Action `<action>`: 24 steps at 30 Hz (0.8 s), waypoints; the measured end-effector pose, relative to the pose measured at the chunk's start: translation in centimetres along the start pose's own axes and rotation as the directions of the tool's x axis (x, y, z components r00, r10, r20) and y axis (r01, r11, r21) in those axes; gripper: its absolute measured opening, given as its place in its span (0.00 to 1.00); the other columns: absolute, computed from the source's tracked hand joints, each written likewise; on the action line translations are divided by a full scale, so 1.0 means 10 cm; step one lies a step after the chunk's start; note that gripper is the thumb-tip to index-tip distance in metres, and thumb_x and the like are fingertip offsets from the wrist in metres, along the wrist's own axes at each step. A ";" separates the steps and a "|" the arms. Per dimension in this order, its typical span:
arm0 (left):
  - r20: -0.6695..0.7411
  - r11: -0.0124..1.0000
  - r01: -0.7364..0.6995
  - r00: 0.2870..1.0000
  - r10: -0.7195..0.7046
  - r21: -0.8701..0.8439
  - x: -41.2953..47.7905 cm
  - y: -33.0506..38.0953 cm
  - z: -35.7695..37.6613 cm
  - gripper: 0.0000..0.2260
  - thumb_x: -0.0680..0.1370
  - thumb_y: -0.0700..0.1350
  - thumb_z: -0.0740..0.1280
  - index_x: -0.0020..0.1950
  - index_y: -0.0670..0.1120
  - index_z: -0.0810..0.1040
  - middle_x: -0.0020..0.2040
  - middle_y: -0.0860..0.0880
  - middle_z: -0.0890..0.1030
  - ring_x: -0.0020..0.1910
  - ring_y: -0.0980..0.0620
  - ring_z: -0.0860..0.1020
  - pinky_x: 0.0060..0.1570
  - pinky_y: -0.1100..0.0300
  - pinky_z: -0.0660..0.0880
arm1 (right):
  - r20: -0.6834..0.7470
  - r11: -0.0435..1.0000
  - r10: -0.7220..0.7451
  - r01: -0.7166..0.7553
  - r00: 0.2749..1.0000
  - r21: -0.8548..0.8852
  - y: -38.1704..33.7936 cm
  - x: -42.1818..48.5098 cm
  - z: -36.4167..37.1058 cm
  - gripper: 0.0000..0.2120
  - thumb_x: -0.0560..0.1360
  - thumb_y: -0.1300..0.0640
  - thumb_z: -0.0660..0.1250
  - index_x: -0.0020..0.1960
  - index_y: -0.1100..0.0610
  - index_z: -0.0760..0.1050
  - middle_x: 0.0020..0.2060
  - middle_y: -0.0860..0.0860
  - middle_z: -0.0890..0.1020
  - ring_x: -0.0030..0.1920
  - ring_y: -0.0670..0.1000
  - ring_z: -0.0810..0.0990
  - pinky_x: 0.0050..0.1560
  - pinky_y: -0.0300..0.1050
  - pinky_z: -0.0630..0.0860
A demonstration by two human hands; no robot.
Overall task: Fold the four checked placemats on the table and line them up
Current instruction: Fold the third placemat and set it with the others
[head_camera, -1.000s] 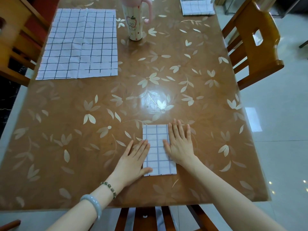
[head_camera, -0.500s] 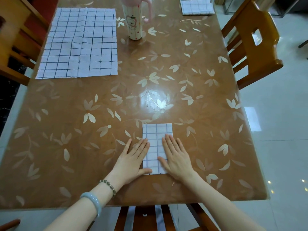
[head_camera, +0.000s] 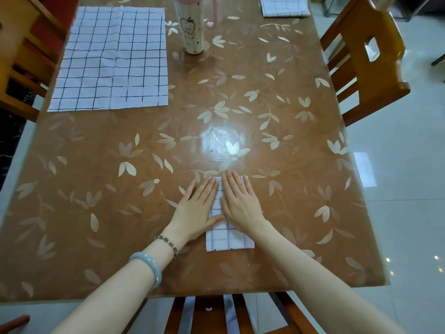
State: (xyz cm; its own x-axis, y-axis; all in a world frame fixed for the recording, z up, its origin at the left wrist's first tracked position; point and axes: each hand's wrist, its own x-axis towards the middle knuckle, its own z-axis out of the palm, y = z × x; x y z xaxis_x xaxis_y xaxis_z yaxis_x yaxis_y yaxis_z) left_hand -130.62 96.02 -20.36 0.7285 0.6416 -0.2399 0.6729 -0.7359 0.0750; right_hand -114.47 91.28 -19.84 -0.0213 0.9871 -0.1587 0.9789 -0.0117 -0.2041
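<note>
On the table (head_camera: 240,97), the open placemat (head_camera: 110,61) far left is not yet folded. The near folded placemat (head_camera: 228,239) and the far-right folded placemat (head_camera: 284,6) lie well apart; no fourth shows. The left hand (head_camera: 195,208) and right hand (head_camera: 240,201) press flat, fingers straight, on the near one.

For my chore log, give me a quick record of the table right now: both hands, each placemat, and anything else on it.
left hand: flat, fingers straight, pressing the left side of the folded placemat
right hand: flat, fingers straight, pressing the same placemat
folded placemat: near the front edge of the table, under both hands
unfolded placemat: spread flat, far left
far placemat: far right, looks folded, cut off by the frame edge
fourth placemat: not in view
cup: upright, far middle, pink handle
</note>
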 end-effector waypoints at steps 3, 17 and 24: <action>0.028 0.999 0.004 1.000 -0.005 0.036 0.02 -0.03 0.06 0.39 0.78 0.68 0.41 0.76 0.40 0.57 0.77 0.43 0.60 0.76 0.48 0.56 0.73 0.45 0.50 | 0.063 1.000 0.013 -0.013 0.998 -0.015 0.06 0.01 0.11 0.29 0.82 0.46 0.41 0.73 0.64 0.61 0.73 0.59 0.64 0.74 0.56 0.60 0.71 0.56 0.54; 0.063 0.981 0.123 0.991 -0.114 -0.149 0.08 0.02 -0.16 0.45 0.72 0.71 0.53 0.79 0.45 0.45 0.79 0.46 0.48 0.78 0.47 0.43 0.73 0.49 0.36 | 0.026 0.991 0.126 -0.124 0.992 -0.059 0.46 -0.20 -0.09 0.32 0.79 0.43 0.47 0.72 0.66 0.62 0.72 0.62 0.65 0.74 0.59 0.59 0.73 0.57 0.50; 0.125 0.370 0.438 0.766 -0.631 -0.819 -0.10 0.41 -0.38 0.31 0.75 0.45 0.68 0.75 0.44 0.59 0.73 0.47 0.63 0.72 0.50 0.59 0.69 0.56 0.58 | 0.002 0.834 0.337 -0.300 0.941 0.462 0.13 -0.55 -0.16 0.22 0.75 0.56 0.66 0.68 0.60 0.68 0.54 0.54 0.70 0.55 0.53 0.70 0.56 0.43 0.70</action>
State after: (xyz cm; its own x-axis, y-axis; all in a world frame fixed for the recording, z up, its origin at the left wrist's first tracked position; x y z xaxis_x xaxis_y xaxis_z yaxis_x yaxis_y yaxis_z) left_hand -128.11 93.16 -16.13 0.1177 0.9287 -0.3517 0.6730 0.1858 0.7159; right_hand -112.78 86.07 -17.66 0.3099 0.9250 -0.2197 0.7292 -0.3795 -0.5694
